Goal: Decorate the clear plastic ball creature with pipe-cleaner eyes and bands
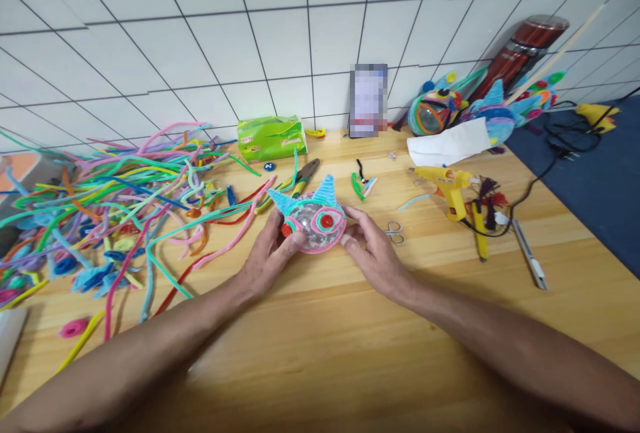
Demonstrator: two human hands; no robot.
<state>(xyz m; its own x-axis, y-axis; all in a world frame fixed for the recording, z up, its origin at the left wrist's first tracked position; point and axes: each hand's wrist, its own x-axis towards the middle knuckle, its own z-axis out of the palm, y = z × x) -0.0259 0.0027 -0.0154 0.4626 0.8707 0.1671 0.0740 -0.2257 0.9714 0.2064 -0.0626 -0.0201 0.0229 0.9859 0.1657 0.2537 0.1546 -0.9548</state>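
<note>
A small round craft piece [315,220] sits on the wooden table [320,353], with a clear glittery body, a pink pipe-cleaner rim, two light-blue ears and red and green coiled eyes. My left hand [270,256] grips its left side, thumb pressed on the front near the left eye. My right hand [373,250] holds its right edge with curled fingers. Both hands rest low on the tabletop.
A big tangle of coloured pipe cleaners [110,200] fills the left. Pliers [305,175], a green tissue pack [270,138], small scissors [396,233], a yellow glue gun [445,186] with its cord, a utility knife [530,260] and finished craft figures [480,110] lie behind and right.
</note>
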